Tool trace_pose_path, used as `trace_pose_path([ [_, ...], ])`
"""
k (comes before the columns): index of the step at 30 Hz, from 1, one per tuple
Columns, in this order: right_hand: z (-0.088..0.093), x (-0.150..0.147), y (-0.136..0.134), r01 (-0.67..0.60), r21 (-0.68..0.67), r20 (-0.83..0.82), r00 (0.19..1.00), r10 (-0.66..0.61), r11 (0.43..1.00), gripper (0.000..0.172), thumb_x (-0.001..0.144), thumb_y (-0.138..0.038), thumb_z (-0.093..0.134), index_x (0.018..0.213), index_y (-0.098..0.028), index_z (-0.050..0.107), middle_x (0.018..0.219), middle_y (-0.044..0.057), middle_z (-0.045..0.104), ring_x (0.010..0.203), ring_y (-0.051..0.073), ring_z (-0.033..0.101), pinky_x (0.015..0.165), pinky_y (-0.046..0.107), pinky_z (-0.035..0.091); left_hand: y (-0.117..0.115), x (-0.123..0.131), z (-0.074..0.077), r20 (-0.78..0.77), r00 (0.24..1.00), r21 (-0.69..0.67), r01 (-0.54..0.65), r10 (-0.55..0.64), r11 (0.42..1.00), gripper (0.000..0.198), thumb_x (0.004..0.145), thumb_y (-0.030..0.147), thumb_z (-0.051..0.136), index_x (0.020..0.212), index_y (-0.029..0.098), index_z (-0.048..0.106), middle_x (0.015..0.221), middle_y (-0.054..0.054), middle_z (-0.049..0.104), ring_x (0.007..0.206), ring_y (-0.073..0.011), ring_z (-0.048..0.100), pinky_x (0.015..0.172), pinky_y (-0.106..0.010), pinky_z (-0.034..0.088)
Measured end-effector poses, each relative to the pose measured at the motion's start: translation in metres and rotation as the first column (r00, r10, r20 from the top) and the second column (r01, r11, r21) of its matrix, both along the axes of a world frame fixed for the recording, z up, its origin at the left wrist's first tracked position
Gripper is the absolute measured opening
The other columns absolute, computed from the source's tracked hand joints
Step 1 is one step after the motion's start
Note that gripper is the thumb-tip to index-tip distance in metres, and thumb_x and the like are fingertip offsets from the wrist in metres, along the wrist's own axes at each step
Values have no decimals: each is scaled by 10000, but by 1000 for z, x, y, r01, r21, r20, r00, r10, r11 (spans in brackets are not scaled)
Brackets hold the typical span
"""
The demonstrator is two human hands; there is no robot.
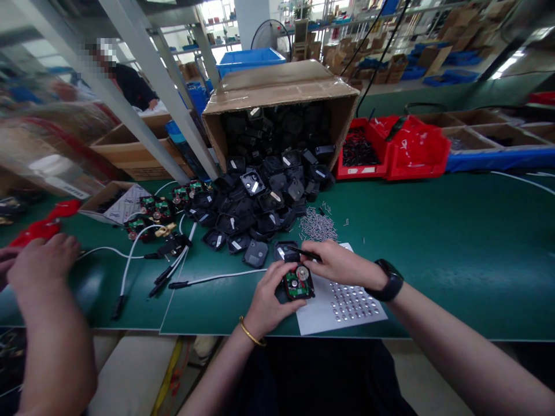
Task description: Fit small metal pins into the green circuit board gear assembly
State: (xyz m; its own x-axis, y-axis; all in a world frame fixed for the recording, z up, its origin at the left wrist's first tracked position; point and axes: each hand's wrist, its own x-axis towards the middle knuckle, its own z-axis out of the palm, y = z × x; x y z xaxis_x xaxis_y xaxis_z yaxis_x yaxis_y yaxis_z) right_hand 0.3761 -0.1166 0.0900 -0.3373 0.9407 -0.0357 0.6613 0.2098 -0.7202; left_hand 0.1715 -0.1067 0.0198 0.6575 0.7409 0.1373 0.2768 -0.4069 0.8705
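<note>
My left hand [265, 301] grips a small black housing [299, 283] by its sides. Inside the housing a green circuit board and a round metal part show. My right hand [342, 263] is closed around a slim black tool, possibly tweezers [309, 253], held over the housing's upper edge. Just behind lies a black plastic cover [284, 251] with a pale label. Under my right wrist is a white sheet [313, 320] bearing rows of shiny round silver pieces. A white cable [229, 275] with a black plug runs to the left of the housing.
Black covers [243, 214] spill from a tipped cardboard box [281, 86]. Small screws [318, 225] lie heaped beside them. Red bins [416, 147] stand at back right. Wired circuit assemblies [158, 209] sit at left, near a co-worker's hand [43, 263]. A metal post [143, 81] rises there.
</note>
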Motion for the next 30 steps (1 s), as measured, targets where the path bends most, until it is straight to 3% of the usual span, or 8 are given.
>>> trace_pose_path([
  [8,-9,1,-1,73,24,-45,996,-72,997,51,840,-167,516,835,-178,565,748,-9,610,657,124,548,573,224,355,0,-1,-2,55,998,-70,-21,25,997,635,677,309,734,1239,245,444,1259,-88,471,1192,-241,454,1018,-411,385],
  [10,-7,10,8,166,80,-42,986,-163,983,88,855,-230,527,810,-179,583,748,-6,623,672,132,566,587,227,385,0,-2,-2,58,998,-83,-29,34,996,635,673,307,737,1235,251,449,1259,-84,471,1192,-242,454,1016,-413,387],
  [13,-4,24,38,418,303,34,894,-448,857,209,905,-293,446,835,-168,599,762,24,636,692,158,587,616,255,422,-1,-1,0,62,997,-95,-35,41,995,643,661,299,746,1234,246,458,1258,-86,474,1184,-245,461,1009,-413,394],
  [15,-5,29,66,474,408,76,834,-547,780,229,906,-301,432,971,-155,596,911,72,637,830,200,593,722,298,441,0,-1,2,70,997,-98,-30,37,995,646,660,292,747,1237,241,460,1257,-90,478,1177,-244,469,1005,-408,399],
  [20,-13,27,127,450,394,189,814,-549,802,639,711,-316,677,1289,-167,447,1109,148,557,968,314,560,821,416,441,-1,0,3,90,995,-103,-36,45,994,658,654,277,752,1241,235,457,1256,-91,482,1170,-245,473,1001,-406,403],
  [23,-17,24,142,448,377,226,804,-549,811,640,682,-283,688,1274,-164,476,1070,152,560,946,318,568,815,421,452,-3,0,2,115,991,-115,-60,73,992,653,663,262,744,1245,236,449,1257,-82,481,1170,-234,475,1007,-395,401],
  [27,-4,30,129,459,420,210,790,-576,783,588,723,-340,645,1262,-170,485,1083,134,554,1005,301,541,849,409,448,-5,-2,1,131,987,-137,-80,98,987,703,673,271,735,1294,255,406,1272,-70,465,1177,-223,470,1018,-386,393],
  [30,11,47,85,442,510,188,779,-598,738,561,765,-423,599,1246,-157,489,1082,122,558,1009,284,538,870,395,443,-6,-3,0,121,988,-148,-81,99,986,749,679,294,732,1329,265,362,1293,-66,448,1194,-224,454,1031,-394,383],
])
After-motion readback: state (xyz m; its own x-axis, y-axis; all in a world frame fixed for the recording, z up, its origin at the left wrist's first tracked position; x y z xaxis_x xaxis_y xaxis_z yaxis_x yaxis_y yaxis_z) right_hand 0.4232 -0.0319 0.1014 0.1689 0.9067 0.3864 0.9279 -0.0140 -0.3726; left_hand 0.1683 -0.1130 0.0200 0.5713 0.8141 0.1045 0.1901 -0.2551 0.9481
